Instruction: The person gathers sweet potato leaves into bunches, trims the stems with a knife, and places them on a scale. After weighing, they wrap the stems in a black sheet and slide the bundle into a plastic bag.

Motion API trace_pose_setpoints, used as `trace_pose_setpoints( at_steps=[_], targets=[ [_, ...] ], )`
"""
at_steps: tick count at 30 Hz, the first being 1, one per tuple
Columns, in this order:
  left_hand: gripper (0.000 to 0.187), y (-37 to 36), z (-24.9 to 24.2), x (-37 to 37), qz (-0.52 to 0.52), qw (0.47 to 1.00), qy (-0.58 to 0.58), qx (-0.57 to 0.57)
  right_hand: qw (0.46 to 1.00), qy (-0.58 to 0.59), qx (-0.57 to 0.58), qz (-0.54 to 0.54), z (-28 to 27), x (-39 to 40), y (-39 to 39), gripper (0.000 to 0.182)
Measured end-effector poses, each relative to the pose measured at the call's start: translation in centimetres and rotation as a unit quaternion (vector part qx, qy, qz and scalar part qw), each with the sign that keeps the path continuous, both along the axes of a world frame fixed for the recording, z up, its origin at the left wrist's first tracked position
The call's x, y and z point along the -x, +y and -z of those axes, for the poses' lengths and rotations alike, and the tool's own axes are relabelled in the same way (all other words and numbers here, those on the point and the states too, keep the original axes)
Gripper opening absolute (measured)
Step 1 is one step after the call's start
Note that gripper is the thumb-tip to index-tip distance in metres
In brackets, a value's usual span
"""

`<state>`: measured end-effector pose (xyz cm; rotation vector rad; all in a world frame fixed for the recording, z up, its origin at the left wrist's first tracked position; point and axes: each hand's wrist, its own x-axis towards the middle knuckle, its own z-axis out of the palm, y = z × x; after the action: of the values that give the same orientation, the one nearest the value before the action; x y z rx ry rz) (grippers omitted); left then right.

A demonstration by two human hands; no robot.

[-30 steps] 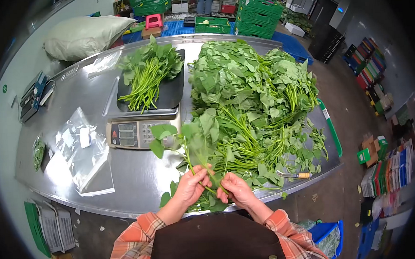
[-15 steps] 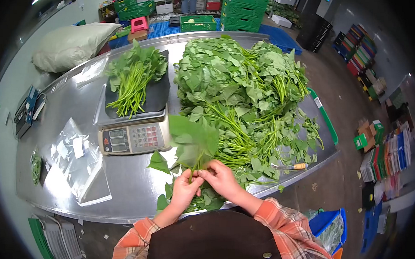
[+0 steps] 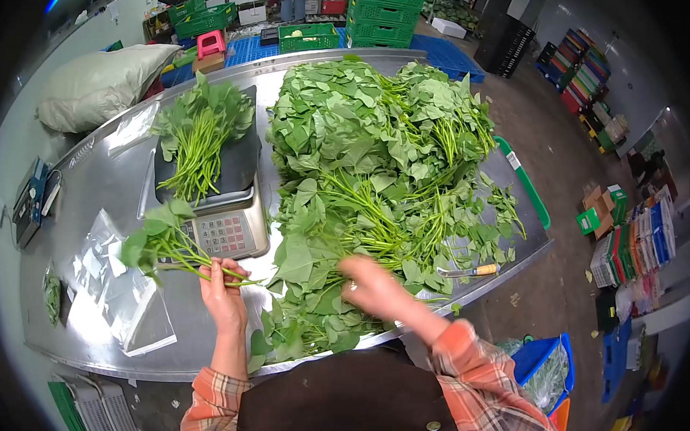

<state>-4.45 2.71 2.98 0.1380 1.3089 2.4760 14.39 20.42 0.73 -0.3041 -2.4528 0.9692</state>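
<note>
My left hand is closed round a few leafy green stems, held in front of the scale. My right hand is blurred at the near edge of the large pile of greens; its fingers are smeared, and what they touch is unclear. On the scale's black tray lies a bunch of greens with stems toward me. Loose leaves cover the table's front edge between my hands. A knife with a wooden handle rests right of my right hand.
Clear plastic bags lie on the steel table's left side, near a small wrapped bundle. A white sack sits at the back left. Green crates stand behind the table, and a blue bin is low at the right.
My hands have parted. The left moved left with stems in it, and the right moved slightly right to the pile. The whole view has shifted a little.
</note>
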Motion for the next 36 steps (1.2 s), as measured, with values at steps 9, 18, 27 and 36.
trace_pose_setpoints(
  at_steps=[9,18,27,36],
  targets=[
    [0.025,0.7,1.2,-4.4,0.324,0.912,-0.228,-0.108,0.936,-0.234,-0.174,0.196,2.5,1.7,11.8,0.011],
    [0.036,3.7,0.1,-7.3,0.289,0.949,-0.123,0.007,0.992,-0.019,-0.106,0.068,-6.2,-0.9,-2.2,0.016],
    [0.018,0.8,-0.3,-5.6,0.300,0.937,-0.180,-0.020,0.914,-0.121,0.386,0.020,-0.8,1.0,-3.7,0.034],
    [0.020,-0.8,3.9,-2.6,0.155,0.956,-0.244,-0.042,0.672,0.133,0.725,-0.067,-2.0,2.2,-5.2,0.022]
  ],
)
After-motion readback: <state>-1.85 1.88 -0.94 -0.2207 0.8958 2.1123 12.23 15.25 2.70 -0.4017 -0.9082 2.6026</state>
